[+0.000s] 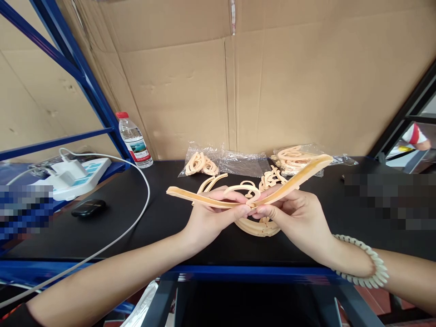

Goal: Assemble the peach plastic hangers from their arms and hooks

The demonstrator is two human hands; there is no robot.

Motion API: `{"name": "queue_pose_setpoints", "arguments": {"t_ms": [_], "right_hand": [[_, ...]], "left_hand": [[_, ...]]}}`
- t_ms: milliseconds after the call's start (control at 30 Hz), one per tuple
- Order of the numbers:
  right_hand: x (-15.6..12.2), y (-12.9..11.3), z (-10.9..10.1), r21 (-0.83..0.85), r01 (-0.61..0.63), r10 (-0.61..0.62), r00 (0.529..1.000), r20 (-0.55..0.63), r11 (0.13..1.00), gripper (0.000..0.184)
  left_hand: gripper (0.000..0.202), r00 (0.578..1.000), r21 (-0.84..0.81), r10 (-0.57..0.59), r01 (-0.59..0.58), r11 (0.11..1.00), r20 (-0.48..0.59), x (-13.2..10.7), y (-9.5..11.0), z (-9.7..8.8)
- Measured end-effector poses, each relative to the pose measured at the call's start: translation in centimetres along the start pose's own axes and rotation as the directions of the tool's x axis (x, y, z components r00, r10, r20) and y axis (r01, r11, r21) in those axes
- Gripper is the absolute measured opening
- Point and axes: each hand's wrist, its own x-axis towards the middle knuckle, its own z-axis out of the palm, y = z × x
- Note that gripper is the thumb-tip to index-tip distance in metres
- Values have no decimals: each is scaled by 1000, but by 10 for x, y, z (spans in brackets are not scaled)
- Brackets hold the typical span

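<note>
My left hand (218, 215) pinches the inner end of a pale, curved carved-wood strip (185, 195) that reaches out to the left. Between finger and thumb, my right hand (289, 211) grips a second carved-wood strip (303, 177), which rises to the right. The inner ends of both strips meet between my thumbs; whether they are joined I cannot tell. A thin scroll-shaped curl (243, 187) arches just above the meeting point. Beneath my hands, a broad curved piece (257, 228) lies on the black tabletop (163, 231), partly hidden.
Behind lie thin curved strips (213, 181), small scroll pieces (270, 178) and clear bags with more pieces (200, 164) (289, 156). A water bottle (136, 141), power strip (91, 175), black mouse-like object (88, 208) and white cable (145, 200) are on the left. Cardboard (187, 91) stands behind.
</note>
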Motion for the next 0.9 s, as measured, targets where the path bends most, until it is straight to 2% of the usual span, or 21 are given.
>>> {"name": "queue_pose_setpoints", "arguments": {"t_ms": [167,333,433,533,700,767,900], "right_hand": [[4,1,1,82,-75,75,997,1,994,19],[7,4,1,116,-147,147,989,4,982,26],[9,7,-2,95,-207,200,977,72,974,28],[15,6,-10,51,-237,227,963,147,970,29],[27,-5,-29,109,-189,187,982,27,976,41],[28,-7,-38,124,-182,182,983,16,975,45],[20,-2,-59,95,-229,229,973,16,969,65]], "left_hand": [[11,998,-182,-57,55,982,-6,0,0,5],[13,995,-194,-92,83,977,-40,-2,0,8],[14,990,-197,-136,125,972,-43,0,-1,7],[16,978,-244,-211,206,948,5,4,-1,6],[20,936,-310,-349,345,886,44,10,3,4],[22,913,-335,-406,397,854,49,12,5,1],[19,902,-362,-432,406,839,9,14,7,-7]]}}
